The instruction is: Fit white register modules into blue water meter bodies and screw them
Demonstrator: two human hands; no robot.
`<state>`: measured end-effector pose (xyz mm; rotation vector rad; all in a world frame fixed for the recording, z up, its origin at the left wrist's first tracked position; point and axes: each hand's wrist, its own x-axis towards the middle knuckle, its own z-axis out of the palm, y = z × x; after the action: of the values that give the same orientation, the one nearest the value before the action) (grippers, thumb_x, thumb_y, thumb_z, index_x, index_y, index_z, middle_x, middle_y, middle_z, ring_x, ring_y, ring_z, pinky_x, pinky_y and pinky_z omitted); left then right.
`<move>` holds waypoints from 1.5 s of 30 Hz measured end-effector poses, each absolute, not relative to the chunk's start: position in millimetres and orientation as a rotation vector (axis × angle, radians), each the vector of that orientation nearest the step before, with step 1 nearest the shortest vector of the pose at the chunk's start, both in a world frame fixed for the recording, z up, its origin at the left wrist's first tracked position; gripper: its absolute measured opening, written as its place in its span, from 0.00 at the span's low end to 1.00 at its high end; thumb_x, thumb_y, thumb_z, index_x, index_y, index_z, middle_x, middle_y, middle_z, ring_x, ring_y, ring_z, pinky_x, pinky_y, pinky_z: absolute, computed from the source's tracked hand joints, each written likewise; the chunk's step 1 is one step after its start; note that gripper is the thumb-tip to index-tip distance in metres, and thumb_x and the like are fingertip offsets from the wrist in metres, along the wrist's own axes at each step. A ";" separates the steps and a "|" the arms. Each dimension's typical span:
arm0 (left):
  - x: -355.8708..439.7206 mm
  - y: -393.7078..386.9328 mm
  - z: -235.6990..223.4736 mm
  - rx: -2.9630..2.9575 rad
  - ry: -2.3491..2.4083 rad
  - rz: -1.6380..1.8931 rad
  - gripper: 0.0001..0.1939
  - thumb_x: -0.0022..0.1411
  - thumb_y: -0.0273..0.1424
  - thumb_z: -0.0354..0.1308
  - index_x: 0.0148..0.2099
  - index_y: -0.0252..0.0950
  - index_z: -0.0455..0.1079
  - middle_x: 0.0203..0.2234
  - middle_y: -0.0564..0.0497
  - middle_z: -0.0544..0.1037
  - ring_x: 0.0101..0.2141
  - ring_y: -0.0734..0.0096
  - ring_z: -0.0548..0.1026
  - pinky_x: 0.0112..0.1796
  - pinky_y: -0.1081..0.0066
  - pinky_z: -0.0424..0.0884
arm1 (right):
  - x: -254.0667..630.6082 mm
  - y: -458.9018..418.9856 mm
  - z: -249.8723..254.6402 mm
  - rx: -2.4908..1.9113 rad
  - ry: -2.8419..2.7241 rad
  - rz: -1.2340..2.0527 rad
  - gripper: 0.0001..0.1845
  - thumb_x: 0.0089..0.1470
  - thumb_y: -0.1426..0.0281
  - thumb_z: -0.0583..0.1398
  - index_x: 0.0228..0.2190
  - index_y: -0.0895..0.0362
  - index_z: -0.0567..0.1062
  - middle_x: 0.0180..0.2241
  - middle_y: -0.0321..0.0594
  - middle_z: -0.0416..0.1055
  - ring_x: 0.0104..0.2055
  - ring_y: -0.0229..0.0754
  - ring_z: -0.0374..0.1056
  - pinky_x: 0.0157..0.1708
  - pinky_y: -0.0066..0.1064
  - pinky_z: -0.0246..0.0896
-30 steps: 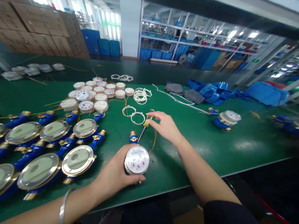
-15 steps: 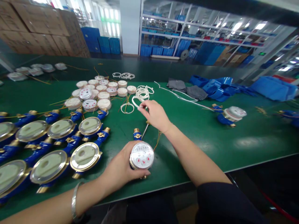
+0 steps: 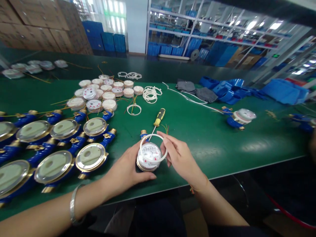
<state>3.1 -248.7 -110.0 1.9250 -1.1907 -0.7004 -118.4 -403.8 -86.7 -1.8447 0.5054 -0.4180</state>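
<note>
Left hand [image 3: 123, 172] is gripping dial-faced meter [image 3: 150, 153] near front edge of green table [image 3: 204, 141], fingers and thumb curling around its casing. Right hand [image 3: 181, 154] is pinching white ring [image 3: 145, 138] between thumb and fingers, holding it tilted over dial; whether ring is touching, angle is leaving unclear. Yellow-and-black screwdriver [image 3: 160, 117] is lying just beyond meter, shaft pointing toward it. At left, blue-and-brass bodies [image 3: 91, 157] are standing in rows, round counter units [image 3: 108, 95] clustering behind.
</note>
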 end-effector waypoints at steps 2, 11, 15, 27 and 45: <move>3.9 -246.2 -107.1 1.933 -1.211 -0.646 0.56 0.48 0.43 0.70 0.70 0.39 0.41 0.68 0.41 0.52 0.66 0.55 0.53 0.65 0.53 0.49 | -120.3 -401.0 -90.1 -2.152 0.542 -0.506 0.24 0.65 0.63 0.48 0.52 0.60 0.73 0.33 0.44 0.77 0.29 0.41 0.72 0.30 0.33 0.69; 11.8 -245.7 -100.0 1.847 -1.384 -0.495 0.43 0.55 0.47 0.65 0.68 0.45 0.52 0.66 0.47 0.57 0.65 0.58 0.56 0.65 0.54 0.52 | -124.4 -385.4 -91.1 -2.396 0.598 -0.393 0.22 0.66 0.66 0.45 0.54 0.53 0.71 0.40 0.44 0.79 0.37 0.48 0.77 0.36 0.38 0.67; 9.2 -245.1 -96.7 1.893 -1.275 -0.575 0.43 0.52 0.47 0.68 0.66 0.46 0.56 0.64 0.48 0.63 0.63 0.59 0.61 0.64 0.53 0.54 | -135.6 -392.4 -99.3 -2.256 0.608 -0.457 0.23 0.67 0.63 0.45 0.56 0.53 0.69 0.37 0.42 0.79 0.33 0.44 0.74 0.32 0.34 0.64; 5.9 -253.8 -92.1 1.985 -1.147 -0.657 0.50 0.44 0.46 0.72 0.67 0.46 0.55 0.61 0.50 0.67 0.60 0.55 0.66 0.62 0.51 0.59 | -159.1 -408.1 -124.5 -2.070 0.668 -0.409 0.20 0.66 0.63 0.49 0.53 0.54 0.72 0.22 0.32 0.69 0.25 0.37 0.67 0.31 0.29 0.60; 14.4 -260.1 -90.8 1.972 -1.333 -0.733 0.49 0.48 0.39 0.70 0.67 0.45 0.50 0.61 0.46 0.67 0.59 0.52 0.67 0.62 0.50 0.57 | -149.2 -421.1 -143.1 -2.175 0.611 -0.292 0.18 0.64 0.69 0.51 0.52 0.53 0.72 0.35 0.39 0.79 0.34 0.41 0.74 0.40 0.36 0.66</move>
<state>14.4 -260.1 -90.8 1.9717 -1.3325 -0.7325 -149.2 -421.1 -143.1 -2.1751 0.6105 -0.2918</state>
